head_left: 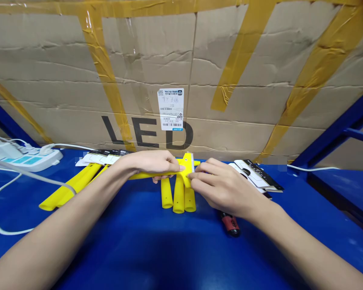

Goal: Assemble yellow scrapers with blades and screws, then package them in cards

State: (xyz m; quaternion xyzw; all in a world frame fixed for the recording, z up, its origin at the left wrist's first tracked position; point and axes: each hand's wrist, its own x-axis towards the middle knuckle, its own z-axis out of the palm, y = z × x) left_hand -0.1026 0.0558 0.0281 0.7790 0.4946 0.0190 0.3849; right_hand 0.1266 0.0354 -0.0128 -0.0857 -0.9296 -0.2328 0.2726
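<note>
Both hands meet in the middle of the blue table (pixel 145 249), near its far edge. The left hand (pixel 153 163) is closed around a yellow handle (pixel 145 175) that lies sideways, with the fingers wrapped over the top of it and the thumb below. The right hand (pixel 220 185) is pinching the head end of this same yellow handle, where a small white part (pixel 191 163) shows; the fingertips are pressed together there, but I cannot tell exactly what is between them. Under the two hands, three yellow handles (pixel 178 195) lie side by side, touching each other, with their round ends toward the person. More yellow handles (pixel 69 187) lie in a tilted pile to the left, under the left forearm. Behind this pile there are flat white and black cards (pixel 101 157), and a second stack of cards (pixel 257 175) lies just beside the right hand. A tool with a red and black grip (pixel 230 223) lies on the table, partly hidden under the right wrist. At the far left stands a white power strip (pixel 24 159) with a white cable (pixel 0 205) curving across the table. A big cardboard box (pixel 230 72) with yellow tape and the letters LED stands behind everything.
</note>
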